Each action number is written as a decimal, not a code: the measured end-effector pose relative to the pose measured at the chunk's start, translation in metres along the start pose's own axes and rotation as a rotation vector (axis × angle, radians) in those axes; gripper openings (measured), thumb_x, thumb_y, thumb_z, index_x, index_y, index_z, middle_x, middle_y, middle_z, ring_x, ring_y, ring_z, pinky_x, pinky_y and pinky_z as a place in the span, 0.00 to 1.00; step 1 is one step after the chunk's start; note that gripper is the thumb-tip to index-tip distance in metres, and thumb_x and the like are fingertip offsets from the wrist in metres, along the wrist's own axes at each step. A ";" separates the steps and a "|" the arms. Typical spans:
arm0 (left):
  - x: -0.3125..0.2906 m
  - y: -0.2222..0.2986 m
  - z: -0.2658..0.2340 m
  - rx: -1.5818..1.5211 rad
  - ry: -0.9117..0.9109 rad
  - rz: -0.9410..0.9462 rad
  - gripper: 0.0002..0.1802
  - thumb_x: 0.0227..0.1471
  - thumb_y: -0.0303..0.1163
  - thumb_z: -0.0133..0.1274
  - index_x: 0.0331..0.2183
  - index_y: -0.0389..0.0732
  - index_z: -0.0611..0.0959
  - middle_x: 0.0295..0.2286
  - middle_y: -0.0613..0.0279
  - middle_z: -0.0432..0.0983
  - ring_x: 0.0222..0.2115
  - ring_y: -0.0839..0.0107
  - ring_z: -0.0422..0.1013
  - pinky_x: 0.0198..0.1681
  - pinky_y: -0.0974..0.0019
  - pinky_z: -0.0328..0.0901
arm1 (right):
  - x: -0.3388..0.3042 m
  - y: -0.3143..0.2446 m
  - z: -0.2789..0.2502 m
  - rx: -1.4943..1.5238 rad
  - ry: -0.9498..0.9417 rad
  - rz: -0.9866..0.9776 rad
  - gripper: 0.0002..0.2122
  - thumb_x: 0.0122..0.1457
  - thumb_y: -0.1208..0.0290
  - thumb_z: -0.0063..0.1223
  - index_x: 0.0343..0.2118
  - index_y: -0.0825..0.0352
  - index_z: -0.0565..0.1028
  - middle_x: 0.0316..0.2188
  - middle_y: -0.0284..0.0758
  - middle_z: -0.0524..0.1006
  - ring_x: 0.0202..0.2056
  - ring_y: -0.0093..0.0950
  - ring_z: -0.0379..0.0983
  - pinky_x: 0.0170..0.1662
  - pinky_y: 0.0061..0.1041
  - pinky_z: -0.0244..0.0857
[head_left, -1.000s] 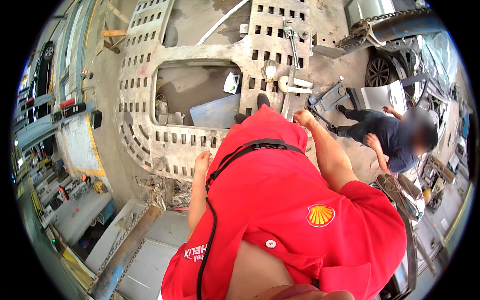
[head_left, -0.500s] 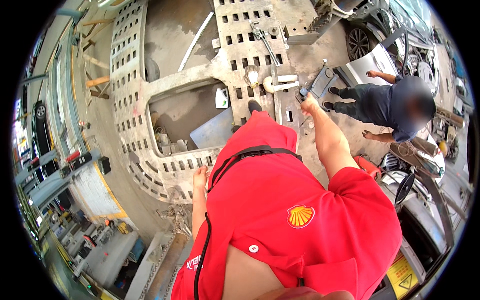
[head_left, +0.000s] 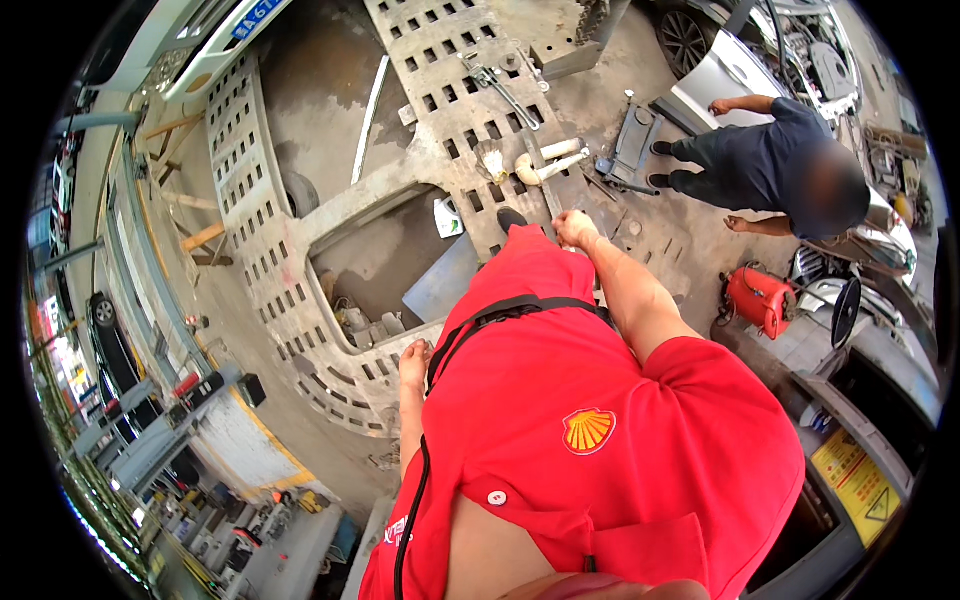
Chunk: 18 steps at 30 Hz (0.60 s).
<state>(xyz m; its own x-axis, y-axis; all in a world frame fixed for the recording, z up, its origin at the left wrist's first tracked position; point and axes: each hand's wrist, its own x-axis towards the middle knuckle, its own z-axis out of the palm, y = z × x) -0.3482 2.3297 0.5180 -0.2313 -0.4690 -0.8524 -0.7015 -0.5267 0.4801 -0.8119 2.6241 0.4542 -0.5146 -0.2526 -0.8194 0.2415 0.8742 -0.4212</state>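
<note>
My left hand (head_left: 415,362) hangs beside my hip, its fingers loosely bent and apart, with nothing seen in it. In front of my right thigh is my right hand (head_left: 573,230), fingers curled inward; whatever they may hold is hidden. Near that hand, a flat metal bar (head_left: 546,182) lies across the slotted metal platform (head_left: 470,120). Just beyond rest a cream-coloured curved pipe (head_left: 545,163) and a pale brush-like thing (head_left: 493,160). A large pipe wrench (head_left: 505,92) lies farther up the platform.
At right, a person in dark clothes (head_left: 750,165) stands beside a floor jack (head_left: 632,145) and a partly dismantled car (head_left: 735,75). A red tank (head_left: 760,300) sits nearer me. The platform's opening shows a white jug (head_left: 447,218) and a blue-grey panel (head_left: 440,280).
My right hand has drawn back left and nearer my body, away from the floor jack. My view has turned, bringing the red tank more fully into sight.
</note>
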 end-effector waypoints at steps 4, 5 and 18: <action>-0.006 0.025 0.001 -0.071 -0.069 0.018 0.21 0.67 0.42 0.57 0.50 0.35 0.82 0.43 0.60 0.83 0.41 0.70 0.78 0.45 0.66 0.73 | 0.003 0.034 0.015 -0.311 -0.045 -0.081 0.17 0.62 0.54 0.57 0.45 0.62 0.85 0.42 0.43 0.86 0.49 0.39 0.82 0.55 0.36 0.72; -0.011 0.032 -0.001 -0.008 -0.045 0.012 0.20 0.67 0.42 0.57 0.50 0.35 0.82 0.43 0.60 0.83 0.41 0.70 0.78 0.46 0.66 0.73 | -0.002 0.033 0.016 -0.247 -0.042 -0.050 0.17 0.62 0.54 0.58 0.45 0.62 0.85 0.43 0.43 0.85 0.50 0.39 0.81 0.55 0.36 0.72; 0.034 0.082 -0.005 0.219 -0.088 0.039 0.21 0.67 0.46 0.56 0.52 0.41 0.82 0.48 0.63 0.82 0.43 0.70 0.76 0.45 0.64 0.72 | -0.017 0.055 0.017 0.080 0.202 0.144 0.21 0.67 0.52 0.52 0.53 0.62 0.81 0.44 0.43 0.85 0.53 0.40 0.80 0.58 0.38 0.70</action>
<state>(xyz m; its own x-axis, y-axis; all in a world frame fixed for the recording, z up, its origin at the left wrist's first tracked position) -0.4106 2.2666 0.5294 -0.3126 -0.4173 -0.8533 -0.8178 -0.3387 0.4653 -0.7762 2.6699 0.4381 -0.6221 -0.0325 -0.7823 0.3845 0.8577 -0.3414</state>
